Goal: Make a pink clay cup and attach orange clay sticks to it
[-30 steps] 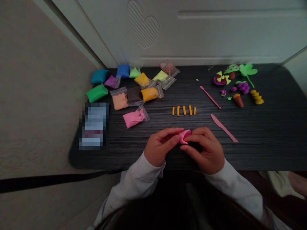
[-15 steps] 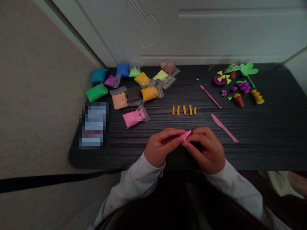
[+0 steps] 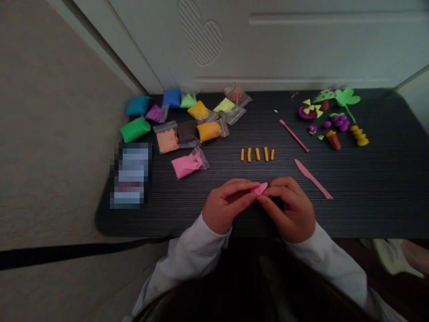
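Note:
My left hand and my right hand meet over the near edge of a black table. Between their fingertips they pinch a small piece of pink clay, mostly covered by the fingers. Both hands are closed on it. Just beyond the hands lies a row of several short orange clay sticks.
Several small bags of coloured clay lie at the back left, a pink bag nearest. A pink plastic knife and a thin pink tool lie right of centre. Finished clay figures stand at the back right. A white cabinet stands behind.
The pink clay has been pressed flatter and thinner between my fingertips. Both hands stay in nearly the same place.

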Motion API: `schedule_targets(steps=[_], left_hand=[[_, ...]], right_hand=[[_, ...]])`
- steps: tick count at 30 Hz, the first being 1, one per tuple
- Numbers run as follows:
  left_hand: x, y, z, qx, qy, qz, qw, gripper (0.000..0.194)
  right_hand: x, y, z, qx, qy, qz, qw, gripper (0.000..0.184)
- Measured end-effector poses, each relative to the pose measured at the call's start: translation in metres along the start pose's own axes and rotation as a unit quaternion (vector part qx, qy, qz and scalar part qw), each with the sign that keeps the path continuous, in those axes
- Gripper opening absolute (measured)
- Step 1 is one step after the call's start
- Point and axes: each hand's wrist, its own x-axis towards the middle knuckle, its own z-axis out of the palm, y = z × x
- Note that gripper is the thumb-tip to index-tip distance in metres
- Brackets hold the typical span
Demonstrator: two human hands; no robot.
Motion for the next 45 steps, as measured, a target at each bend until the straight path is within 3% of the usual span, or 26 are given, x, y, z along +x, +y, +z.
schedule_targets(steps=[5, 11, 14, 21, 29, 35, 45], left_hand=[[-0.0008, -0.0004, 0.0006, -0.017, 0.012, -0.013, 1.0, 0.02], [-0.0009, -0.0063, 0.0, -0.199, 0.039, -0.111, 0.973, 0.016], [0.0002, -0.006, 0.0004, -0.255, 0.027, -0.138, 0.957, 0.014], [0.0001, -0.0064, 0.0006, -0.241, 0.02, -0.131, 0.961, 0.015], [0.001, -0.0039, 0.0016, -0.27, 0.029, -0.164, 0.948, 0.013], [0.0019, -0.0051, 0.0015, -0.247, 0.023, -0.164, 0.955, 0.014], [0.0012, -0.0051, 0.0006, -0.231, 0.012, -0.167, 0.958, 0.015]], right_hand=[[0.0004, -0.0005, -0.0032, 0.019, -0.019, 0.006, 1.0, 0.016], [-0.0009, 0.001, -0.0017, -0.006, -0.009, -0.015, 1.0, 0.028], [-0.0013, 0.0026, 0.002, -0.037, 0.001, -0.03, 0.999, 0.024], [-0.0024, 0.0031, 0.0024, -0.044, -0.003, -0.034, 0.998, 0.011], [-0.0018, 0.0024, 0.0021, -0.034, -0.009, -0.036, 0.999, 0.024], [-0.0024, 0.0036, 0.003, -0.038, -0.007, -0.05, 0.998, 0.014], [-0.002, 0.0006, 0.0022, -0.029, -0.008, -0.037, 0.999, 0.022]])
